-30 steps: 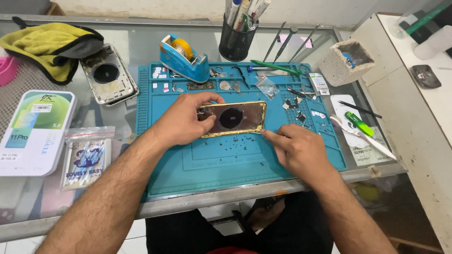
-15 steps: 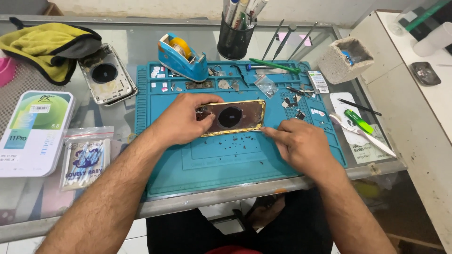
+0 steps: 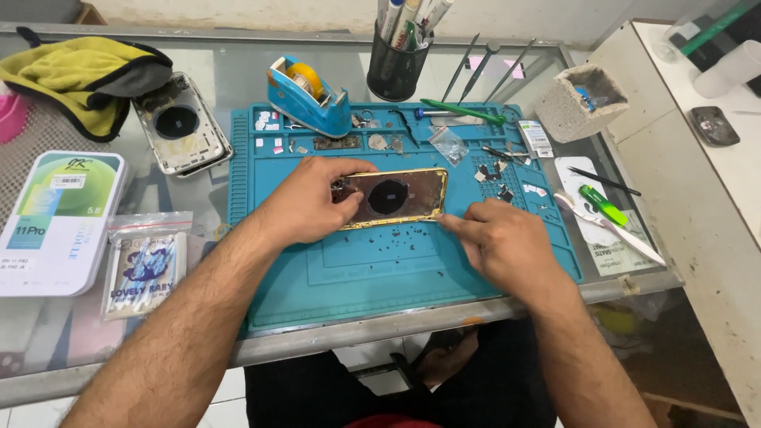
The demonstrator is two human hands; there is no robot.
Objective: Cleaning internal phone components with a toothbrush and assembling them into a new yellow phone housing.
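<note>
- Right hand (image 3: 507, 246): lay low on the blue work mat (image 3: 380, 277), nearest the viewer; fingers loosely curled, forefinger stretched out with its tip at the lower right corner of the phone housing (image 3: 394, 196). It grasped nothing; whether the tip truly touched the frame could not be told.
- Left hand (image 3: 305, 202): came in from the left; fingers bent over the housing's left end, thumb on the upper edge, pinning the piece to the mat in a light clamp.
- Phone housing: gold-rimmed, opened, with a dark round coil at centre; lay flat at the middle of the mat, between the two hands. Judged light, thin and stiff, with a slick metal rim and delicate inner parts; best held by the long edges or corners, clear of the coil.
- Dark specks: scattered on the mat just below the housing.
- Small parts and clear bag (image 3: 450, 144): on the mat's far trays.
- Blue tape dispenser (image 3: 307, 97): at the mat's far edge.
- Second housing (image 3: 181, 125): silver, on the glass table (image 3: 238, 63), far left, beside a yellow cloth (image 3: 79, 75).
- Black tool cup (image 3: 395, 67): farthest back.
</note>
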